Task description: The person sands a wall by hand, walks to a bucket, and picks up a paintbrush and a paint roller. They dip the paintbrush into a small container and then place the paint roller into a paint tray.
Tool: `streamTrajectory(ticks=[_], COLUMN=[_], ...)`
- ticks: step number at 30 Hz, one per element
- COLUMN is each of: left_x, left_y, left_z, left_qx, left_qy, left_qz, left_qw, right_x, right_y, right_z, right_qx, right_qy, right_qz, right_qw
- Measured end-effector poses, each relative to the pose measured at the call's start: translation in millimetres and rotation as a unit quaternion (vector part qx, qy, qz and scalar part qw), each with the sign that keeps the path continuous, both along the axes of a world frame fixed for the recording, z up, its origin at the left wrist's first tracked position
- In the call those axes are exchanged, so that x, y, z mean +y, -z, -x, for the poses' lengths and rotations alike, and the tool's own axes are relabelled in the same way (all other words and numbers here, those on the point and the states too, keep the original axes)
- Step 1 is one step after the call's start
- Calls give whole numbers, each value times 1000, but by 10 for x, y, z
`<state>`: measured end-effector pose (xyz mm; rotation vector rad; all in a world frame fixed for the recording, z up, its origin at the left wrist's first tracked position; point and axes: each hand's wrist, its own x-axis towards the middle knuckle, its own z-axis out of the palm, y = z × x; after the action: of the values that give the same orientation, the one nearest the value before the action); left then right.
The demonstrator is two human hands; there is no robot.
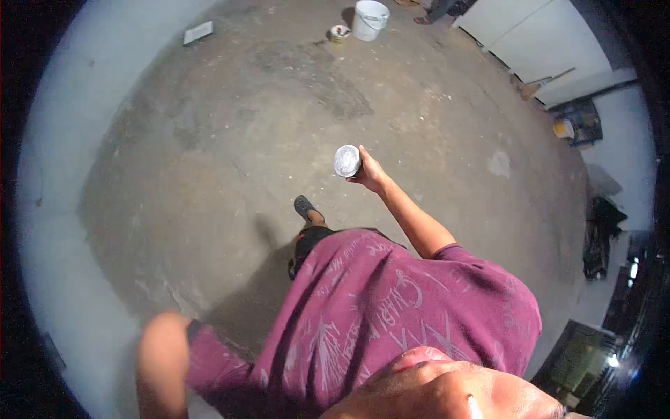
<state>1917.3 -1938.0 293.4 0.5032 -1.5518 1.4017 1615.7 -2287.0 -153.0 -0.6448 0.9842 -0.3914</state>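
Observation:
My right hand [370,173] is stretched out ahead over the floor, its fingers wrapped round the side of a small round container [347,161]. The container's circular face is whitish grey and smudged, turned up towards the camera; its side is mostly hidden by that face and my fingers. My left arm [164,356] is bent at the lower left, with the elbow blurred, and the left hand lies outside the picture. Below the container, my foot in a dark clog [304,207] steps on the concrete floor [209,140].
A white bucket [370,21] stands far ahead beside a small tub [340,33]. A white tray [198,33] lies by the left wall. Another person's foot [422,20] shows at the top. Along the right are white panels [530,35], a yellow-and-white container [563,128] and a black bag [601,234].

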Motion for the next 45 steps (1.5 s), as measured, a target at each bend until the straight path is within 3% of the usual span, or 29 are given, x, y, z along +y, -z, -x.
streamTrajectory(ticks=[6,7,8,10,13,20,25,27,29,31,33,34,35,36,38,39,43,45], left_x=[-1283,-850,-1016,-1360,-1735,-4072,-5164,-5507,-5863,-6205,-6478,-6629,-6724,-6881,-7210,-7393,-8004,-8329], left_y=[32,206,208,206,285,-126,-460,-546,-562,-581,-585,-600,-620,-636,-636,-616,-599,-660], left_z=[-594,-320,-409,-555,-723,-1937,-2415,-2568,-2732,-2885,-3062,-3139,-3211,-3296,-3501,-3644,-4191,-4462], left_qx=[-2,-25,-26,-27,-32,-39,-58,-69,-60,-51,-52,-56,-55,-60,-64,-62,-60,-65], left_qy=[99,114,127,152,174,173,190,185,199,214,222,220,216,216,223,236,252,258], left_qz=[-21,-1,-5,-5,1,-46,-56,-67,-71,-70,-61,-63,-67,-73,-69,-67,-67,-59], left_qw=[995,993,992,988,984,983,978,978,976,973,972,972,973,972,970,967,963,962], right_x=[-757,-328,-486,-653,-762,-2811,-4186,-4704,-4999,-5323,-5540,-5641,-5785,-5848,-6002,-6132,-6448,-6656], right_y=[191,411,695,575,824,907,1437,1434,1203,1062,1010,1089,1193,1299,1408,1432,1824,2458], right_z=[-80,330,396,300,234,-896,-1409,-1631,-1710,-1908,-1977,-2060,-2193,-2305,-2325,-2490,-2753,-2593], right_qx=[-4,14,20,36,28,46,158,111,121,163,147,127,189,182,105,188,249,284], right_qy=[87,117,139,183,208,164,170,103,91,163,143,117,156,152,101,145,185,141], right_qz=[-13,-9,-15,-11,-11,-56,-41,-7,10,-36,11,48,-35,-40,25,-45,-68,-28], right_qw=[996,993,990,982,978,984,972,988,988,972,979,984,969,971,989,970,948,948])
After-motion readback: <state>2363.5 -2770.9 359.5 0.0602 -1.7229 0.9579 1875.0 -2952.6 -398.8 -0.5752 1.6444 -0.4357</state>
